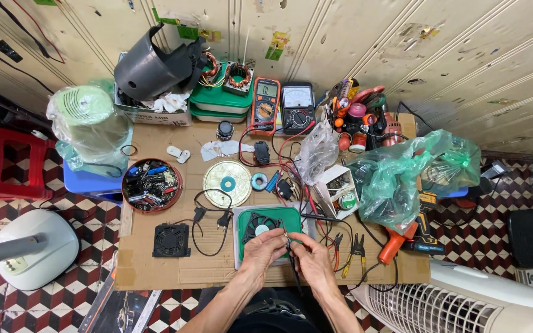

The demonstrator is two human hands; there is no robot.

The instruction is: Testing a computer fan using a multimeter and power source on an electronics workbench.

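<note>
Green plastic bag (396, 179) bulges right of both hands (288, 250), pinched shut on thin wires (292, 259) above a green tray (291, 217).

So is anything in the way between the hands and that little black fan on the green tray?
Nothing visible is. The left hand and right hand sit at the near edge of the green tray, right beside the black fan. Between them they pinch thin wires and a dark probe.
</note>
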